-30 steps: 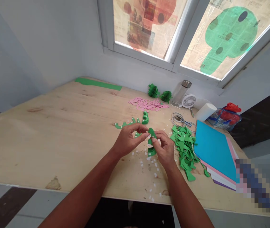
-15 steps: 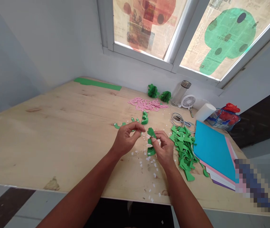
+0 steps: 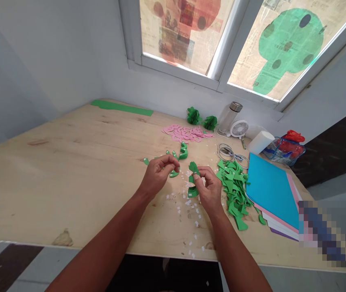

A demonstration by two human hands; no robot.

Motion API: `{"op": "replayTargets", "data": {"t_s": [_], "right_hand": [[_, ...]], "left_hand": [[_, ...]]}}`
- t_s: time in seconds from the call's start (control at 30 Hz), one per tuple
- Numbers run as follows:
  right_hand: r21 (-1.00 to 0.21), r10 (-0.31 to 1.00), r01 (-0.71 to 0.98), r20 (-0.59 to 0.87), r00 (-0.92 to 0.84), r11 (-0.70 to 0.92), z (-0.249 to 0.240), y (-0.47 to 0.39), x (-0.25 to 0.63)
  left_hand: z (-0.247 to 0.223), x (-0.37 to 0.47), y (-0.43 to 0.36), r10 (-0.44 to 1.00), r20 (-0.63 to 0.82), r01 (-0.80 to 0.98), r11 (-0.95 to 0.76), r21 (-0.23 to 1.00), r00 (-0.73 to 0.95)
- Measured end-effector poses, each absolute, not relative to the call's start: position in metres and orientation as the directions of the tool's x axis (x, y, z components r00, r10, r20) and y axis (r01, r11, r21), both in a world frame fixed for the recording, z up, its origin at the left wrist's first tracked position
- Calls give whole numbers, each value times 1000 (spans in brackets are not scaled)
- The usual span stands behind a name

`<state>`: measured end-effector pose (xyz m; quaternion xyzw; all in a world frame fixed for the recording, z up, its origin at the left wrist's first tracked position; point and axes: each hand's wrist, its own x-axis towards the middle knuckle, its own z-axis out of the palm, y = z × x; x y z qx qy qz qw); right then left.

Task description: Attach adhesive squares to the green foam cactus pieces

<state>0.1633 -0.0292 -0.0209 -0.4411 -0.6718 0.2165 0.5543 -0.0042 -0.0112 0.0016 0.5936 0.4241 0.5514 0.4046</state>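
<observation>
My right hand (image 3: pixel 211 188) is closed, thumb on top, around a small bunch of green paper cutouts (image 3: pixel 193 167). Just below it on the table lies a curved green cutout (image 3: pixel 193 192) with a white patch on it. To the left, my left hand (image 3: pixel 161 172) is pinched, thumb against fingertips; whatever may be between them is too small to make out. Curved green pieces lie behind and beside the left hand, among them a wavy stack (image 3: pixel 183 150) with white patches. Small white paper bits (image 3: pixel 188 202) are scattered between and below my hands.
Green scraps (image 3: pixel 234 182) are heaped on the right beside coloured paper sheets (image 3: pixel 272 190). Scissors (image 3: pixel 228 152), a fan (image 3: pixel 239 128), a bottle (image 3: pixel 231 115) and a white roll (image 3: pixel 261 141) stand or lie behind. Pink cutouts (image 3: pixel 187 133) and green paper balls (image 3: pixel 193 116) lie near the wall.
My left hand has moved slightly left and down, away from the right hand, still pinched. The right hand keeps its hold on the green cutouts. The whole view has shifted a little.
</observation>
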Motion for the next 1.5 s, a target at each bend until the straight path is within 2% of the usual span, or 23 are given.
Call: {"op": "replayTargets", "data": {"t_s": [0.13, 0.3, 0.4, 0.5, 0.57, 0.63, 0.73, 0.87, 1.07, 1.17, 1.33, 1.4, 1.5], "right_hand": [[-784, 833, 349, 553, 14, 514, -21, -29, 163], [-779, 830, 355, 557, 13, 517, -19, -29, 163], [-781, 831, 357, 556, 22, 513, -19, -30, 163], [-779, 830, 363, 558, 28, 511, -19, -30, 163], [-777, 828, 366, 560, 28, 513, -19, -30, 162], [-776, 826, 364, 562, 28, 515, -19, -30, 162], [-772, 825, 367, 565, 22, 519, -18, -31, 162], [-769, 826, 373, 564, 14, 519, -16, -32, 161], [-762, 823, 386, 568, 14, 520, -15, -32, 159], [-760, 825, 395, 565, 11, 515, -15, -32, 160], [-755, 822, 405, 569, 16, 515, -15, -32, 161], [-750, 818, 406, 575, 10, 522, -14, -32, 161], [-738, 810, 412, 586, -1, 534, -12, -33, 160]], "left_hand": [[-1, -2, -11, 952, 275, 15, -280, 960, 131], [-5, 1, -11, 938, 277, 103, -303, 947, 209], [-5, 1, -11, 934, 318, 251, -351, 902, 163], [-4, 0, -11, 899, 435, 296, -428, 854, 46], [-3, 0, -11, 903, 430, 279, -409, 869, -14], [-2, 1, -12, 937, 348, 239, -327, 914, -47], [-2, 3, -13, 957, 286, 135, -279, 951, -36], [-5, 7, -14, 955, 297, 17, -297, 955, 17], [-11, 12, -14, 943, 327, 7, -328, 945, 56], [-10, 14, -16, 923, 382, 39, -384, 922, 47], [-6, 16, -22, 832, 554, 184, -546, 817, 9], [-5, 16, -22, 837, 548, 157, -541, 826, 3], [-6, 16, -19, 886, 464, 28, -463, 886, -2]]}}
